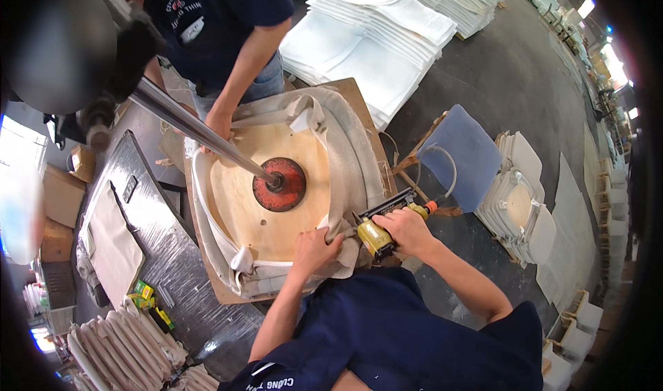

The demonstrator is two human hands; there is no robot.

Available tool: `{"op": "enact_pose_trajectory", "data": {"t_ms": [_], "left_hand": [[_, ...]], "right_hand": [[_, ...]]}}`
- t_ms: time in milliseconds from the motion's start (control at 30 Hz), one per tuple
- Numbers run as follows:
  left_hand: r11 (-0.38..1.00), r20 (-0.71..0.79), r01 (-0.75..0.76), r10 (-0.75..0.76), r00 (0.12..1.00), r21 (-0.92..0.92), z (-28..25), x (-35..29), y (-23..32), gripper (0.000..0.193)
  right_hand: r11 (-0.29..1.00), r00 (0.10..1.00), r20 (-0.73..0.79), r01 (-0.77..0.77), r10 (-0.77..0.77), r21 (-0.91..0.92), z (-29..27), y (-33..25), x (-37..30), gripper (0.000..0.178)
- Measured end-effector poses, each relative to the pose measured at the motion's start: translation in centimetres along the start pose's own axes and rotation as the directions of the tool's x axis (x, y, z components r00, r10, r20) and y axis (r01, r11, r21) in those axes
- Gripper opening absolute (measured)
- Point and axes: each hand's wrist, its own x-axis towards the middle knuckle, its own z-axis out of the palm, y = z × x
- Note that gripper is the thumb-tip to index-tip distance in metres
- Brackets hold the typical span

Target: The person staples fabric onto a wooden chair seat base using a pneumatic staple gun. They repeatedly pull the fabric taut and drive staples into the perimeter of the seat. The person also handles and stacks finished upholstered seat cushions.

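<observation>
A wooden seat board point(231, 197) lies inside beige upholstery fabric point(356, 170), whose edges rise around it. A round red disc point(293, 191) on a metal rod point(186, 125) presses on the board's middle. My left hand point(315, 251) pinches the fabric at the near right edge of the board. Wrapped around a yellow pneumatic staple gun point(373, 237) is my right hand point(406, 231); the gun's nose points at the fabric beside my left fingers. Across from me, a co-worker's hand point(219, 121) reaches to the far left edge of the cushion.
Beneath the cushion is a square wooden board point(356, 94). White foam sheets point(366, 39) are stacked at the back. At right stand a blue sheet point(461, 159) and stacked seat pieces point(514, 208). Beige covers point(121, 349) pile up at lower left, near a film-covered table point(162, 235).
</observation>
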Motion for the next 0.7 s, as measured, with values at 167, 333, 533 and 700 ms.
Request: {"op": "enact_pose_trajectory", "data": {"t_ms": [167, 333, 533, 700], "left_hand": [[0.983, 0.1, 0.003, 0.016, 0.995, -0.184, -6.8, 2.5, 5.4, 0.035], [0.922, -0.118, -0.218, 0.19, 0.975, -0.319, -7.5, 7.6, 10.9, 0.031], [0.966, -0.252, -0.216, 0.175, 0.952, -0.144, 0.8, 19.6, 12.1, 0.064], [0.984, -0.361, -0.151, 0.106, 0.926, -0.097, 4.3, 26.1, 9.3, 0.067]], "right_hand": [[0.928, 0.96, -0.11, -0.215, 0.258, 0.304, 0.9, -0.1, -0.1, 0.053], [0.728, 0.703, -0.43, -0.183, 0.566, 0.66, 3.9, -0.1, -0.9, 0.045], [0.237, 0.326, -0.158, -0.219, 0.932, 0.946, 0.2, 4.4, -3.2, 0.019], [0.601, 0.64, -0.291, -0.338, 0.711, 0.725, -7.5, 10.4, 3.1, 0.033]]}}
